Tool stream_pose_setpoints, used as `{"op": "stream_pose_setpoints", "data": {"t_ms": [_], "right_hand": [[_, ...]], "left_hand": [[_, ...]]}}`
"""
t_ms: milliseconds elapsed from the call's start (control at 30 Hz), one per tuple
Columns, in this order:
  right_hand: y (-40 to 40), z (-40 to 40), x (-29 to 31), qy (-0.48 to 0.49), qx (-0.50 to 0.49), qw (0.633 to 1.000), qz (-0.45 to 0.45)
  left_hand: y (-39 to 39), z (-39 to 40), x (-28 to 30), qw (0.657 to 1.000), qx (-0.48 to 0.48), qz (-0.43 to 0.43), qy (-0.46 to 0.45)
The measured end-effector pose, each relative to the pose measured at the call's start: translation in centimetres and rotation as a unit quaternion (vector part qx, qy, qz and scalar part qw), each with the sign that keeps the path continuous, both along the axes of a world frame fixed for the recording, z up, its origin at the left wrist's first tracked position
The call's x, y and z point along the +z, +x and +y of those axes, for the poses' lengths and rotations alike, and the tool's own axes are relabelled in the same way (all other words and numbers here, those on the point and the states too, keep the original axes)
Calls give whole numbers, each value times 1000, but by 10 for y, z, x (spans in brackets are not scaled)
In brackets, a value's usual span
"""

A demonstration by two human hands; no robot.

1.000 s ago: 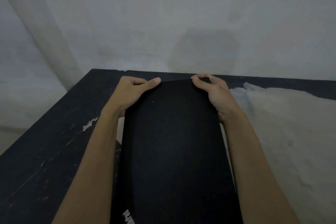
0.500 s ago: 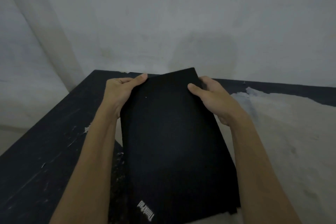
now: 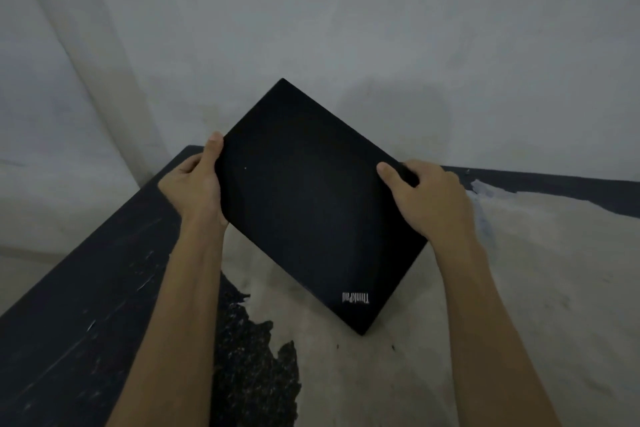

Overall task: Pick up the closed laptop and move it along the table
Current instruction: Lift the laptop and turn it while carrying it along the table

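- Head view: the closed laptop (image 3: 311, 204) is off the table (image 3: 86, 305), held above its far left corner and turned cornerwise.
- The left hand (image 3: 194, 189) clasps its left edge, thumb on the lid.
- The right hand (image 3: 429, 199) clasps the right edge likewise.
- Judged: the pick-up is done; the carry along the table and the setting down are left.
- Nothing shows where it will land.
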State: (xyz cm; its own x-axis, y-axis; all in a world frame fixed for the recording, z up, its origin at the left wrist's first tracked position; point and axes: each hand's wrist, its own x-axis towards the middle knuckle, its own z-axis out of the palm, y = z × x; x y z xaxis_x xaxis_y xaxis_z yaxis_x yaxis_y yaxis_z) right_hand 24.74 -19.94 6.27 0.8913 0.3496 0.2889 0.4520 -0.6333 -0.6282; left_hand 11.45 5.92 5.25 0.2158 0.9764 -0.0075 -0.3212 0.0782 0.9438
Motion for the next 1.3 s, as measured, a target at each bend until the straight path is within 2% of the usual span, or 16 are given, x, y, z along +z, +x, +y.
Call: {"op": "stream_pose_setpoints", "data": {"t_ms": [100,167,267,333,533,667,767,867,1033,1133,1300], "right_hand": [[1,3,-10,69,-43,996,-26],[3,4,-16,152,-71,986,-15],[1,10,-24,324,-64,941,75],[0,18,-30,379,-47,918,109],[0,22,-44,430,-57,889,146],[8,11,-42,466,-58,869,156],[13,2,-38,476,-49,865,153],[19,-11,-34,478,-42,865,148],[28,-26,-29,454,8,878,149],[32,-35,-28,433,31,887,155],[37,-44,-30,423,65,885,181]], "left_hand": [[1,1,-2,999,33,-16,1],[2,2,-3,998,51,-33,-8],[7,3,-6,995,76,-55,-36],[11,1,-9,993,88,-61,-52],[21,-11,-22,994,105,-43,8],[28,-18,-29,998,63,4,30],[23,-11,-34,993,-1,69,93],[17,-6,-29,968,-114,121,186],[8,-5,-19,914,-296,121,249],[6,-9,-16,905,-337,109,235],[10,-13,-16,910,-331,113,221]]}}
